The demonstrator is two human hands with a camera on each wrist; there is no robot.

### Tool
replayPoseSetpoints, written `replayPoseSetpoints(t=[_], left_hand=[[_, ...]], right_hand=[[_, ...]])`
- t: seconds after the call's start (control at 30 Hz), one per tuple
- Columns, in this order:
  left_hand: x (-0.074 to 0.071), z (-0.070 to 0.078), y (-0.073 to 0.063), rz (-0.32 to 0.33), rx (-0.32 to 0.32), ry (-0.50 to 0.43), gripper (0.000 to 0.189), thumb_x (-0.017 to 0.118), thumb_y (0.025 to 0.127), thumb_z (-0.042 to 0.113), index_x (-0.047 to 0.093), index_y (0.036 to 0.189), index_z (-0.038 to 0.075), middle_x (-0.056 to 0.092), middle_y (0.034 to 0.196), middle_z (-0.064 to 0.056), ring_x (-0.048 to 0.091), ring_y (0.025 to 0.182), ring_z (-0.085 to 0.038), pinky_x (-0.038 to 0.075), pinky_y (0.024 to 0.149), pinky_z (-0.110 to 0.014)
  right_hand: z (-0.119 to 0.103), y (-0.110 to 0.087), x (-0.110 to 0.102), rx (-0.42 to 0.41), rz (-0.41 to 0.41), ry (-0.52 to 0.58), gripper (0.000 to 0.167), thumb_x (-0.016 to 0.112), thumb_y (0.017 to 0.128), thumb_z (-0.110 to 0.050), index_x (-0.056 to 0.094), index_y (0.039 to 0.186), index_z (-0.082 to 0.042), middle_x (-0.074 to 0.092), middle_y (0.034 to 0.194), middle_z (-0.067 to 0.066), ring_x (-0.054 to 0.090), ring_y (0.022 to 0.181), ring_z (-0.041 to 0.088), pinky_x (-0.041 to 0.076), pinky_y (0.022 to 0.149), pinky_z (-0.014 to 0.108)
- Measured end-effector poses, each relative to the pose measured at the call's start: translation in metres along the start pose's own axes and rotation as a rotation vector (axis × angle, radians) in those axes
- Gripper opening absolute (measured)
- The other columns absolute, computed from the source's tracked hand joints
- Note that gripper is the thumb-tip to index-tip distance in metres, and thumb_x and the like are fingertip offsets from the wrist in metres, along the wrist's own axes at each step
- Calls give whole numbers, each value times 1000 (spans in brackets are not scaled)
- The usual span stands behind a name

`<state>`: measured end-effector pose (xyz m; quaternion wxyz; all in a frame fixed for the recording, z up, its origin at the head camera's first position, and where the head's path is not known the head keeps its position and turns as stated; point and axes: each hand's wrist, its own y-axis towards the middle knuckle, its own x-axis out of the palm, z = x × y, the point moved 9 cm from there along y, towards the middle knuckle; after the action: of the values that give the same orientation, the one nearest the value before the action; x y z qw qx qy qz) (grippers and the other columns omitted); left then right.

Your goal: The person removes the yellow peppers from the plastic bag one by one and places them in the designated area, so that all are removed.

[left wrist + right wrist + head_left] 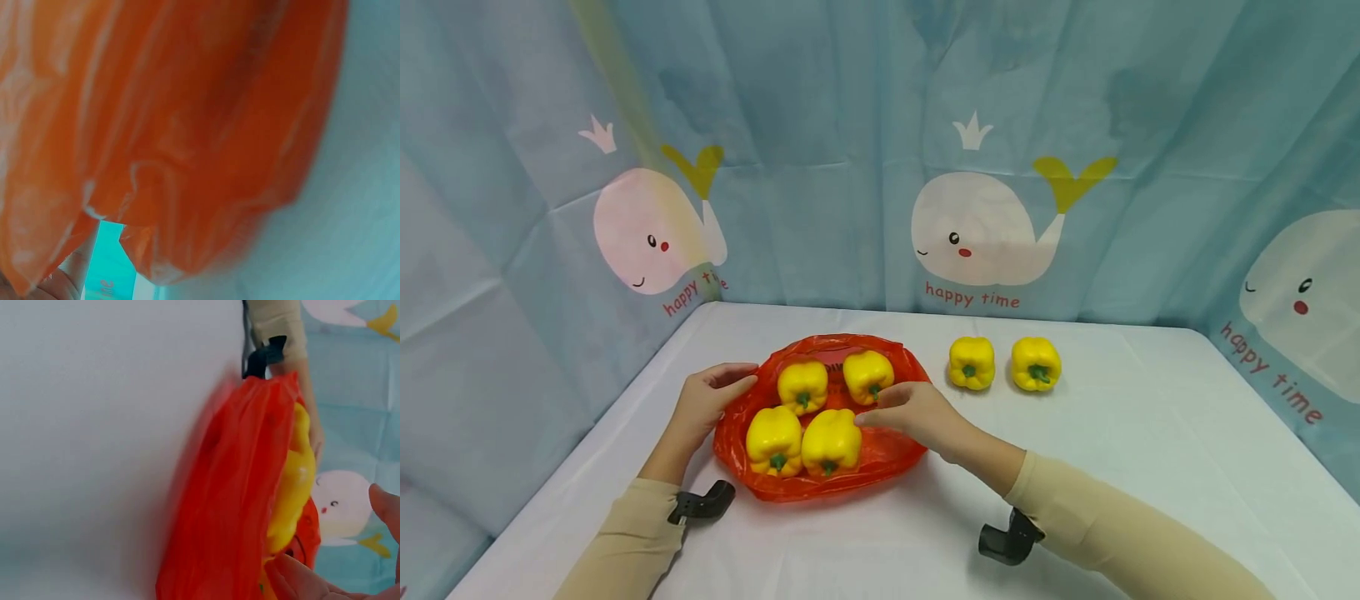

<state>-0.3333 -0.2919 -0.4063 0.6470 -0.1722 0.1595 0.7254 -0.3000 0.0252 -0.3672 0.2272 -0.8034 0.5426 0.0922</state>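
Note:
A red plastic bag [880, 450] lies spread on the white table with its mouth facing up. Inside are several yellow bell peppers; the front right one [832, 442] sits beside the front left one [774, 440]. My left hand [706, 408] holds the bag's left rim between thumb and fingers; in the left wrist view, red plastic hides most of that hand. Over the bag's right side reaches my right hand [917, 414], thumb and fingers apart. Its fingertips are close to the front right pepper, and in the right wrist view a finger [294, 575] appears to touch a pepper.
Two more yellow bell peppers, one nearer the bag [972, 363] and one farther right [1036, 364], stand on the table [1112, 467] behind my right hand. Blue curtains [820, 167] printed with whales enclose the back and sides. Each wrist carries a black camera mount [1011, 537].

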Motion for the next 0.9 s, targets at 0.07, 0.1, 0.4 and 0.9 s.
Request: replayPoseSetpoints(t=[0.07,0.1,0.4,0.9], left_hand=[[0,0,0,-2,-2,2,60,62,95,50,58,137,8,58,140,-17,52,128,-28,48,85,-7],[0,0,0,-2,-3,4,60,62,95,50,58,137,8,58,140,-17,52,128,-27,48,86,-7],[0,-1,0,-2,-3,4,59,62,95,50,59,136,8,59,139,-18,52,127,-26,48,85,-7],[1,0,1,4,-3,4,59,62,94,50,60,136,8,59,139,-17,54,126,-25,48,85,-7]], right_hand=[[2,3,6,25,-29,10,68,82,79,-41,60,130,-3,65,127,8,65,106,23,54,97,42],[2,4,9,35,-41,16,67,82,79,-41,60,130,-2,65,127,9,66,105,24,54,98,42],[5,16,28,104,-147,73,54,81,81,-38,64,117,-1,69,114,8,68,100,21,58,92,38],[9,21,47,141,-192,8,40,84,77,-41,61,81,-8,62,91,2,58,92,19,56,79,30]])
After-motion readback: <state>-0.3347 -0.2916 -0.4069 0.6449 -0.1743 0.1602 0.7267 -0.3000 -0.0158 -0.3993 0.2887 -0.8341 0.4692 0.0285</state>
